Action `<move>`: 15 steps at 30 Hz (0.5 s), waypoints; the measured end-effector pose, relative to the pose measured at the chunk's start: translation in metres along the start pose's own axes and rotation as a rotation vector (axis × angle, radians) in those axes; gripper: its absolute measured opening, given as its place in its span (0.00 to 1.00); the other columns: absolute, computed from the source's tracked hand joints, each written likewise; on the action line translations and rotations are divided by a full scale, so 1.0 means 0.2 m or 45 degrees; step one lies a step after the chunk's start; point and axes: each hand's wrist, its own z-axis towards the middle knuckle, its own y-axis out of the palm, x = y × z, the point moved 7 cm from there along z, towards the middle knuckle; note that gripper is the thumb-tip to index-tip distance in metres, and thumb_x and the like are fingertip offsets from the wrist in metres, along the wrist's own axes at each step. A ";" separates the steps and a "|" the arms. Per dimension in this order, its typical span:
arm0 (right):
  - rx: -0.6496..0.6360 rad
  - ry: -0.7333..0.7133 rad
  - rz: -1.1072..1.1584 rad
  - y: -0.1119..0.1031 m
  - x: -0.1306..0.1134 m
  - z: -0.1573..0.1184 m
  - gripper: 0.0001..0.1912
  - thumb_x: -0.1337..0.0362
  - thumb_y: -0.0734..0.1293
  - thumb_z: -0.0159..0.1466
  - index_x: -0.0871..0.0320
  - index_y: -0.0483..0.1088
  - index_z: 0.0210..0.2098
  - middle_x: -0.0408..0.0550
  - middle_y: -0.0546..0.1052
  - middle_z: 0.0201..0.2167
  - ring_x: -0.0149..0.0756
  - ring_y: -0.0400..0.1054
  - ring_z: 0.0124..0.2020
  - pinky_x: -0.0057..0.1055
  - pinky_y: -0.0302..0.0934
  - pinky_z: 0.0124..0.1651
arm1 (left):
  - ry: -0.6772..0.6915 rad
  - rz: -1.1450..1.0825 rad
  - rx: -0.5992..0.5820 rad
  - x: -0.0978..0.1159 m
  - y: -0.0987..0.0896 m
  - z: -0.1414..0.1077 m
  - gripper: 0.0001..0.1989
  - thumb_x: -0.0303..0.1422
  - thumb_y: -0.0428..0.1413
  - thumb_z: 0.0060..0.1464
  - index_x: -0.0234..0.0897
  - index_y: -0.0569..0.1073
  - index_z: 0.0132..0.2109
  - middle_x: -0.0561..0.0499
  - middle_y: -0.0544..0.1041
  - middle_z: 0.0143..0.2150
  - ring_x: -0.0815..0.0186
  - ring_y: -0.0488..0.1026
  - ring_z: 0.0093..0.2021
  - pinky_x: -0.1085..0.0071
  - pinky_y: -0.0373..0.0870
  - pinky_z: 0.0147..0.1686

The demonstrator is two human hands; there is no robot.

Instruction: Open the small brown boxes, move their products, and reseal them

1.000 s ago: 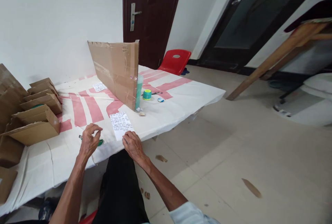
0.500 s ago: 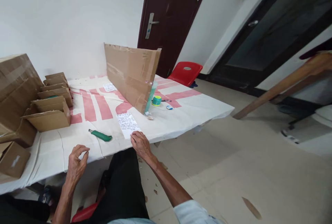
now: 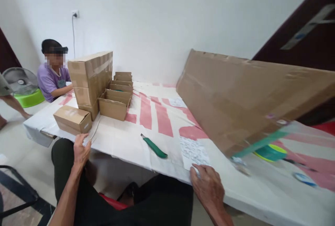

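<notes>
My sheet of paper (image 3: 194,151) is white, with pattern of small grey outlines. I see also a green utility knife (image 3: 155,148), a brown carton (image 3: 68,118), and a white tablecloth (image 3: 123,137) with pinkish-red stripes.

No text is legible, even on the paper (image 3: 194,151).

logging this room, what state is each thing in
Green utility knife: lying flat, blade unclear
Patterned sheet: flat, right hand on its edge
Small carton: closed
Row of cartons: open
Stacked cartons: closed
Large cardboard: standing on edge
Wall plug: plugged in
Fan: motion unclear
</notes>
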 end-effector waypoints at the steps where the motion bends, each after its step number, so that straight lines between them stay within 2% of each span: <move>1: 0.007 -0.018 0.011 0.01 -0.04 0.02 0.15 0.58 0.60 0.68 0.54 0.78 0.37 0.59 0.76 0.36 0.53 0.69 0.38 0.49 0.65 0.48 | -0.052 0.049 0.098 -0.06 -0.10 0.05 0.15 0.38 0.58 0.57 0.41 0.78 0.50 0.42 0.78 0.50 0.51 0.76 0.53 0.55 0.78 0.49; 4: 0.009 -0.081 0.079 0.05 -0.19 0.09 0.16 0.56 0.60 0.70 0.54 0.77 0.37 0.57 0.76 0.34 0.52 0.70 0.38 0.48 0.65 0.48 | -0.240 0.145 0.382 -0.22 -0.39 0.25 0.27 0.44 0.61 0.56 0.37 0.73 0.59 0.37 0.73 0.60 0.46 0.69 0.65 0.50 0.73 0.59; 6: 0.002 -0.135 0.145 0.10 -0.31 0.14 0.17 0.54 0.60 0.71 0.55 0.77 0.39 0.56 0.76 0.35 0.51 0.70 0.39 0.46 0.65 0.48 | -0.396 0.169 0.425 -0.30 -0.52 0.42 0.34 0.46 0.61 0.56 0.33 0.68 0.65 0.33 0.69 0.66 0.44 0.63 0.70 0.48 0.63 0.68; 7: 0.001 -0.159 0.175 0.12 -0.36 0.16 0.17 0.54 0.60 0.72 0.55 0.77 0.40 0.56 0.76 0.35 0.50 0.70 0.39 0.46 0.65 0.48 | -0.492 0.160 0.381 -0.34 -0.54 0.51 0.37 0.47 0.61 0.56 0.31 0.66 0.66 0.31 0.67 0.68 0.44 0.62 0.71 0.49 0.60 0.71; 8: -0.002 -0.176 0.199 0.15 -0.42 0.18 0.18 0.53 0.60 0.72 0.56 0.77 0.41 0.56 0.76 0.36 0.50 0.70 0.40 0.46 0.65 0.49 | -0.576 0.143 0.314 -0.37 -0.55 0.59 0.40 0.48 0.61 0.56 0.29 0.64 0.68 0.30 0.66 0.69 0.43 0.63 0.71 0.49 0.59 0.71; 11: -0.032 -0.193 0.229 0.22 -0.54 0.21 0.19 0.52 0.59 0.73 0.56 0.77 0.42 0.57 0.77 0.38 0.50 0.70 0.41 0.46 0.66 0.48 | -0.647 0.094 0.188 -0.40 -0.54 0.77 0.42 0.48 0.63 0.53 0.26 0.64 0.67 0.29 0.71 0.65 0.43 0.70 0.66 0.50 0.65 0.66; 13: -0.073 -0.186 0.245 0.26 -0.59 0.21 0.20 0.51 0.58 0.74 0.56 0.77 0.43 0.57 0.77 0.38 0.50 0.69 0.41 0.46 0.66 0.48 | -0.642 0.075 0.141 -0.42 -0.50 0.80 0.39 0.46 0.64 0.51 0.27 0.68 0.64 0.31 0.74 0.62 0.44 0.72 0.63 0.52 0.68 0.64; 15: -0.104 -0.166 0.290 0.28 -0.64 0.22 0.21 0.50 0.58 0.74 0.55 0.77 0.43 0.57 0.77 0.38 0.50 0.69 0.42 0.47 0.66 0.48 | -0.640 0.072 0.118 -0.42 -0.44 0.76 0.36 0.45 0.65 0.48 0.30 0.70 0.61 0.34 0.76 0.60 0.45 0.73 0.61 0.52 0.69 0.62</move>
